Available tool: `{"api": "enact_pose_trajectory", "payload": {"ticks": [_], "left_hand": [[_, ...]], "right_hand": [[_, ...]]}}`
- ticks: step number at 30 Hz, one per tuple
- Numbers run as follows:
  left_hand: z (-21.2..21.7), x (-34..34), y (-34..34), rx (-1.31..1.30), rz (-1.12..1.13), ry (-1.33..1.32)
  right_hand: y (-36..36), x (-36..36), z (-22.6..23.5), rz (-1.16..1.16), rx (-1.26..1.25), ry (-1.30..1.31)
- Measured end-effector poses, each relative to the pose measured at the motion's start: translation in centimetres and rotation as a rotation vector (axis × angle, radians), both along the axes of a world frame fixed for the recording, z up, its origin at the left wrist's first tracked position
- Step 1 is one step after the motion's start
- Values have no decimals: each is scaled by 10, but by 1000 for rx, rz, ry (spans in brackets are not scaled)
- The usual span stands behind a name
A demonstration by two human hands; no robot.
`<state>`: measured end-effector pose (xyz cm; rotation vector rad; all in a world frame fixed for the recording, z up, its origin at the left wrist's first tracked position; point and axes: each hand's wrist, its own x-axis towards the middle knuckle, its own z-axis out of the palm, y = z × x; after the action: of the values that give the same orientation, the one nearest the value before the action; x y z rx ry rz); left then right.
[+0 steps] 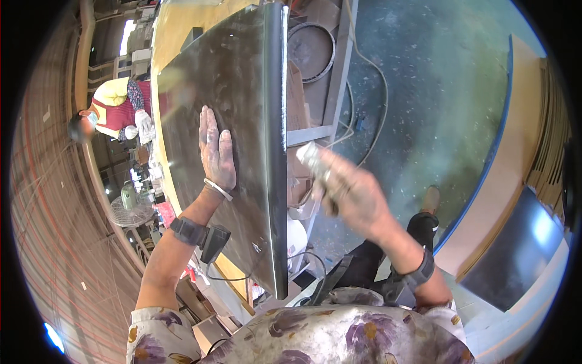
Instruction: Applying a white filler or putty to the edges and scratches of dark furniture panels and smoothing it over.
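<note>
My left hand [217, 151] lies flat on a dark, glossy panel [236, 79], its dusty fingers stretched out and nearly together. The panel has a long rounded edge, with a whitish line along the far part of its rim. To the right of that edge, apart from the panel, my right hand [357, 194] is curled round a small pale wad [312, 159]. Motion blurs this hand, and I cannot make out whether the wad is cloth or paper. Whitish dust covers both hands.
Below the panel's right side are a metal frame [336, 91], a round tub [312, 53] and a hose [385, 91] on the green floor. A co-worker [118, 109] in gloves is beyond the left edge. Stacked boards [509, 145] and a dark panel [515, 255] are at right.
</note>
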<state>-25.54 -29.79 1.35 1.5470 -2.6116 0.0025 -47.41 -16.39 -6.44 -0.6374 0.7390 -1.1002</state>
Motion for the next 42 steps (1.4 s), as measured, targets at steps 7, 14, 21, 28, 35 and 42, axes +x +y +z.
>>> {"api": "enact_pose_trajectory", "payload": {"ticks": [7, 14, 21, 28, 35, 42], "left_hand": [[-1, -1, 1, 9, -2, 40], [1, -1, 2, 9, 6, 21], [0, -4, 3, 28, 27, 59], [2, -2, 3, 16, 13, 54], [-2, -4, 2, 15, 35, 15], [-4, 1, 1, -11, 9, 22]], "right_hand": [[-51, 17, -30, -388, -180, -72], [-72, 42, -46, -628, -445, 172], [-41, 57, -53, -574, -432, 272], [-69, -11, -18, -701, -520, 559], [-87, -24, -6, -417, -525, 644], [-52, -6, -2, -299, -507, 618]]}}
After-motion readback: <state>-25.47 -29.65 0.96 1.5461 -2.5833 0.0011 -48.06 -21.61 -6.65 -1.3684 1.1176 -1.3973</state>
